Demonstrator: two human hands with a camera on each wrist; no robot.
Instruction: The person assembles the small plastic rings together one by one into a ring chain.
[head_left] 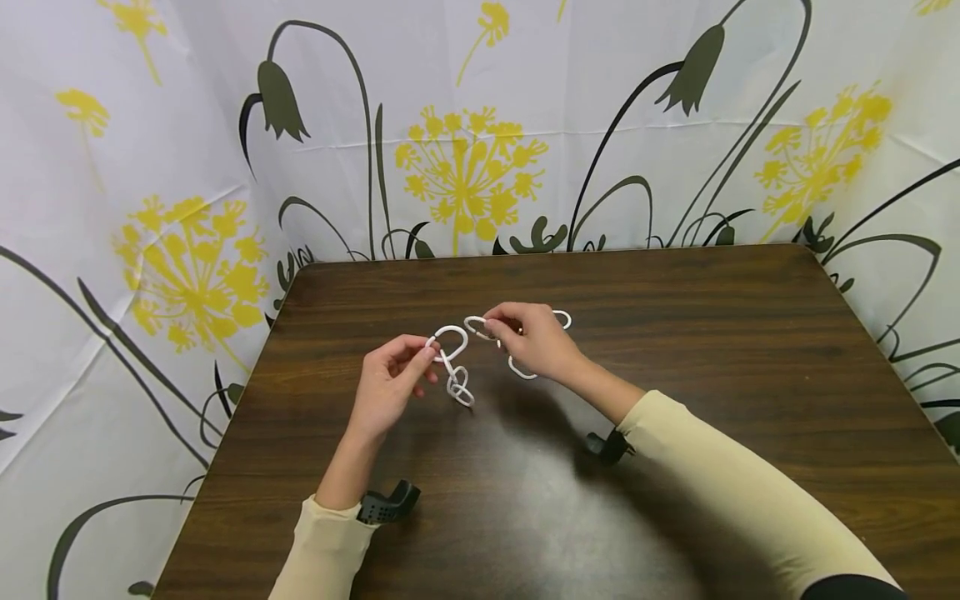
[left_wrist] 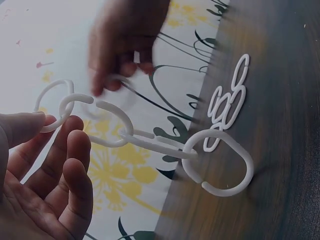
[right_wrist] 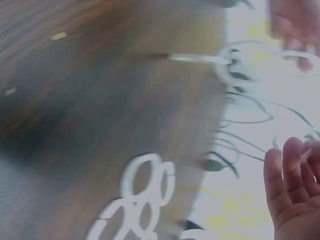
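My left hand [head_left: 386,387] pinches the top link of a short chain of white plastic C-shaped links [head_left: 453,328] between thumb and fingers. The rest of the chain hangs down toward the table; in the left wrist view its lowest link [left_wrist: 248,170] shows a small gap in its side. Just to the right, my right hand [head_left: 540,340] pinches a single white link [head_left: 474,318], held apart from the chain. That hand is blurred in the left wrist view. Beyond and below it, several loose white links [left_wrist: 243,97] lie clustered on the table, partly hidden by the right hand in the head view.
The dark brown wooden table [head_left: 675,300] has a rounded far edge. A white curtain [head_left: 600,50] with yellow and grey-green flowers hangs behind it and along the sides. A black wrist device [head_left: 390,502] sits on the left wrist, another [head_left: 609,447] on the right.
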